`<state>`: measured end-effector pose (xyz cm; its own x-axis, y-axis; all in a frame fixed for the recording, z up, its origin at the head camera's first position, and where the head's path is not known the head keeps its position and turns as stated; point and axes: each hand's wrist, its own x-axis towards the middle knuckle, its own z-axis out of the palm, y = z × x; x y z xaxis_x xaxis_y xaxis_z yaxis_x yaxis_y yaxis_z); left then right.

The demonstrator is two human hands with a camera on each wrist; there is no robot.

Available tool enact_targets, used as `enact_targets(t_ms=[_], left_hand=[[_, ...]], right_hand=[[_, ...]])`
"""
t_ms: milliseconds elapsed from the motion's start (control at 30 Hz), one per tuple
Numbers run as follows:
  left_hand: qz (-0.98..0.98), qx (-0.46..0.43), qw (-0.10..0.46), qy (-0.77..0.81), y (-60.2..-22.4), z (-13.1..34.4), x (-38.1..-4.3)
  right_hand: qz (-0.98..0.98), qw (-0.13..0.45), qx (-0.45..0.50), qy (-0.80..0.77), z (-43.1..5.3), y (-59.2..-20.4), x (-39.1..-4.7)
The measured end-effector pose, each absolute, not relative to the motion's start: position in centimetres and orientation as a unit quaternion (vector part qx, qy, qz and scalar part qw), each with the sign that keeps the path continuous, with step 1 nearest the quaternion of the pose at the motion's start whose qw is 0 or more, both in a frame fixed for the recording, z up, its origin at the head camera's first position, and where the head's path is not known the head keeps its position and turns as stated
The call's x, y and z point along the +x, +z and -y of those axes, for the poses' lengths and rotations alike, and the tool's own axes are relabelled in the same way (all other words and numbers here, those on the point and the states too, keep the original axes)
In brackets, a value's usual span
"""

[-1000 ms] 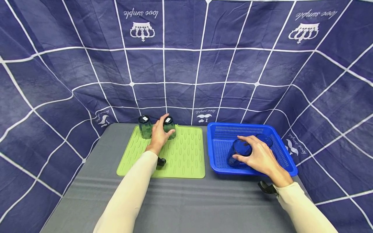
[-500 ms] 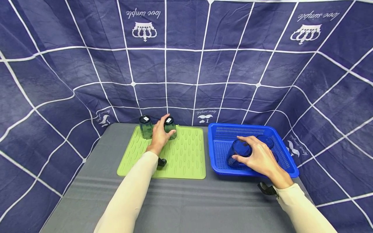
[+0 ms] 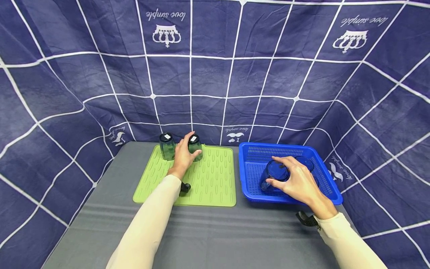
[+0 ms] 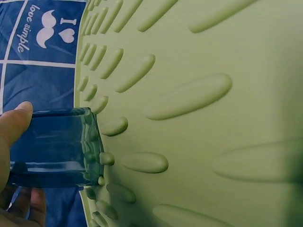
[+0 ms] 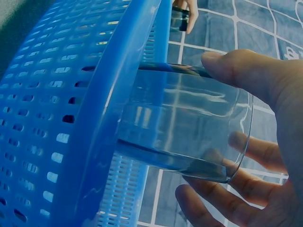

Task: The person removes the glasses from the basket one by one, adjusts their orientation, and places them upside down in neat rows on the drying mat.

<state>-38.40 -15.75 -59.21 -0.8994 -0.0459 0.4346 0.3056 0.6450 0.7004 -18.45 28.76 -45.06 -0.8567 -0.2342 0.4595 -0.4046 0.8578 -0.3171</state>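
Observation:
On the light green drying mat (image 3: 215, 179), my left hand (image 3: 182, 157) holds a tinted drinking glass (image 3: 197, 148) that stands upside down near the back edge. The left wrist view shows the thumb on one side of this glass (image 4: 52, 146) and fingers on the other, its rim against the ridged mat. Another upturned glass (image 3: 167, 147) stands just left of the hand. Inside the blue basket (image 3: 250, 192), my right hand (image 3: 300, 183) grips a clear bluish glass (image 5: 184, 123) near its rim, mouth up and leaning slightly. Its base is hidden behind the basket wall in the right wrist view.
More glasses (image 3: 305, 163) stand in the basket behind and beside the right hand, partly covered by it. A grey cloth (image 3: 215, 235) covers the table. Dark blue checked fabric (image 3: 215, 78) hangs at the back and both sides.
Both hands keep their holds almost in place. The glass in the right hand leans very slightly more to the left, and the head view shifts a little.

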Motion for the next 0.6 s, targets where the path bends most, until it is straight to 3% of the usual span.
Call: enact_targets(t_ms=[433, 600], left_hand=[[0.891, -0.062, 0.184, -0.41, -54.7, 14.3, -35.1], [0.9, -0.057, 0.183, -0.392, -54.8, 14.3, -35.0]], right_hand=[[0.934, 0.232, 0.176, 0.209, -28.3, -44.5, -18.4], [0.931, 0.241, 0.176, 0.21, -28.3, -44.4, -18.4]])
